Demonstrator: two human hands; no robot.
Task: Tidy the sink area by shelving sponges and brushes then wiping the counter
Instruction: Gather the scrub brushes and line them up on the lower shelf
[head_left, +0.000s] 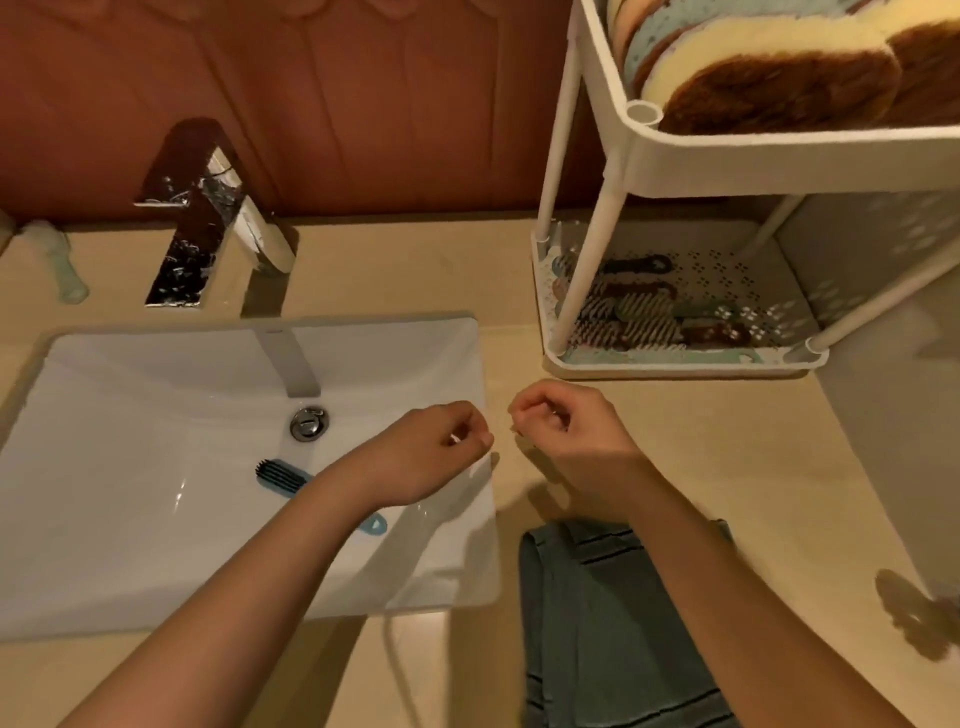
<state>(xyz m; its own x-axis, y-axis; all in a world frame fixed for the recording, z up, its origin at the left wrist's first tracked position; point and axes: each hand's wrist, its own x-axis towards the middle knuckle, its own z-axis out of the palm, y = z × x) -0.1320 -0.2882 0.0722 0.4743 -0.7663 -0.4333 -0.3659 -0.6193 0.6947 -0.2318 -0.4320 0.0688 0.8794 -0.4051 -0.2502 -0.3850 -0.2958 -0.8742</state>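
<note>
A blue brush (283, 475) with dark bristles lies in the white sink (130, 467), partly hidden under my left forearm. My left hand (436, 447) hovers over the sink's right edge with loosely curled fingers and holds nothing. My right hand (561, 426) hangs beside it over the beige counter (727, 493), fingers also loosely curled and empty. Several sponges (779, 78) stand on the top shelf of the white rack (675, 161). Several brushes (649, 317) lie on its bottom shelf. A grey-green striped cloth (597, 623) lies on the counter under my right forearm.
A chrome faucet (208, 223) stands behind the sink. A pale green object (62, 265) lies on the counter at the far left. The sink drain (308, 423) sits mid-basin. A dark shadowy shape (919, 618) is on the counter at the right edge.
</note>
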